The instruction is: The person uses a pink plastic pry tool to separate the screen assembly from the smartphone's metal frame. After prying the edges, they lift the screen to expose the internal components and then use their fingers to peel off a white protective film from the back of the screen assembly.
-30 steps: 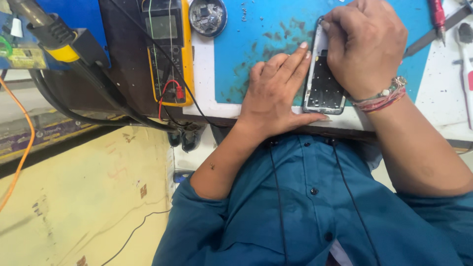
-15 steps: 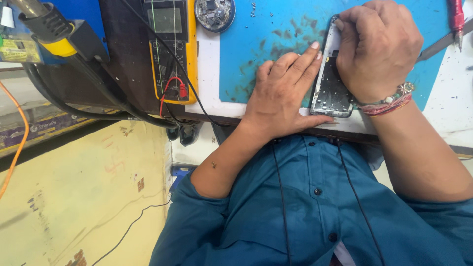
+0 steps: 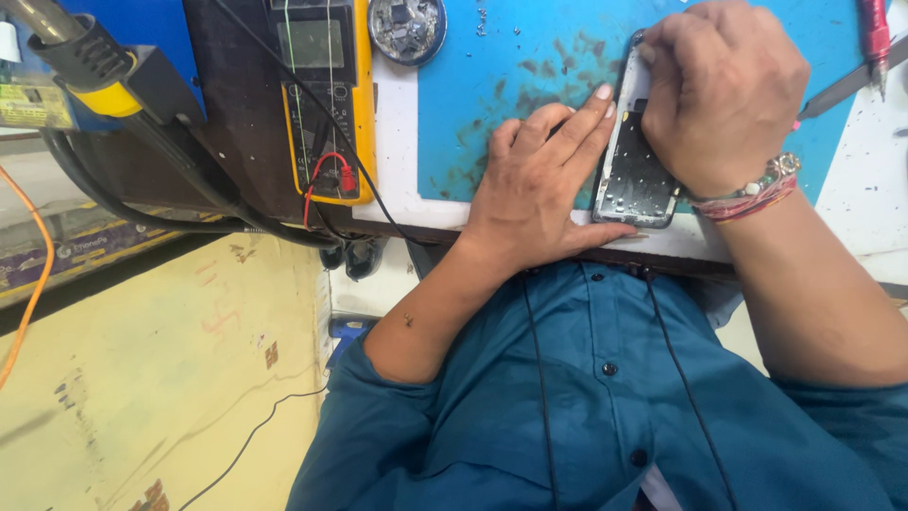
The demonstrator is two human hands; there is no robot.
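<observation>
head view is showing the left hand [image 3: 539, 185] lying flat, bracing the opened phone [image 3: 632, 166] lengthwise at the mat's [image 3: 454, 114] near edge, while the right hand [image 3: 724, 90] is gripping its far end.

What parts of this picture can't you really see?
- Head view: the top of the opened phone is covered by the right hand.
- Whatever the right hand's fingertips hold or press is hidden under that hand.
- The left hand covers the blue mat beneath it.
- The red-handled tool is cut off by the top edge.
- The parts inside the round dish are too small.
</observation>
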